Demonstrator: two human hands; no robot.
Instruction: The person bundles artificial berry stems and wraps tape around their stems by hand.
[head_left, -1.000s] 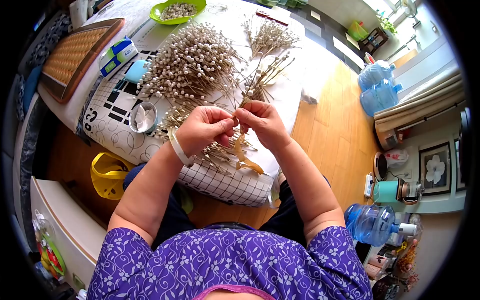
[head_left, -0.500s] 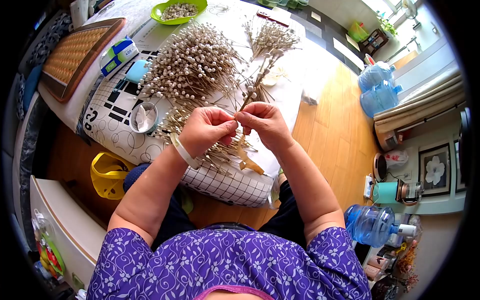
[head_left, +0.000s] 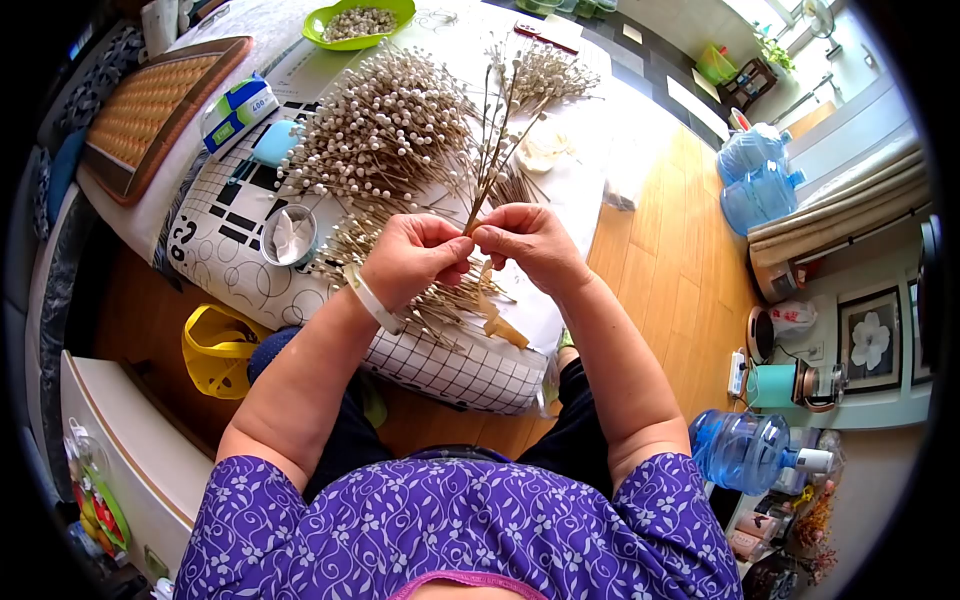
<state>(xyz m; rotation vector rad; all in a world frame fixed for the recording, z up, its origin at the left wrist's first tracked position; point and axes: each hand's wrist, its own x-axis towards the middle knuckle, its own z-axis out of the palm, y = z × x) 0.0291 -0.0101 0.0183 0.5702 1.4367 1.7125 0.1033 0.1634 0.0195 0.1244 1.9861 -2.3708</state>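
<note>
A thin brown artificial branch [head_left: 487,165] with several side twigs rises from between my fingertips, leaning slightly right. My left hand [head_left: 412,262], closed in a pinch, meets its lower end. My right hand [head_left: 532,248] is closed on the same end, thumb and forefinger pressed together. Below the fingers hangs a crinkled strip of brown tape [head_left: 503,326]; where its upper end goes is hidden. A large heap of white-tipped stems [head_left: 385,120] lies just beyond my left hand, and more loose stems [head_left: 440,312] are under my wrists.
On the table stand a green bowl of white beads [head_left: 358,25], a small cup with white tissue [head_left: 290,238], a tissue pack [head_left: 238,112] and a light blue case [head_left: 274,143]. Another stem bundle [head_left: 550,75] lies far right. A yellow basket [head_left: 213,352] is at left.
The branch has turned in my fingers: its twigs now spread more upright and further left than before. Both hands stay nearly in place, still pinched together at the base.
</note>
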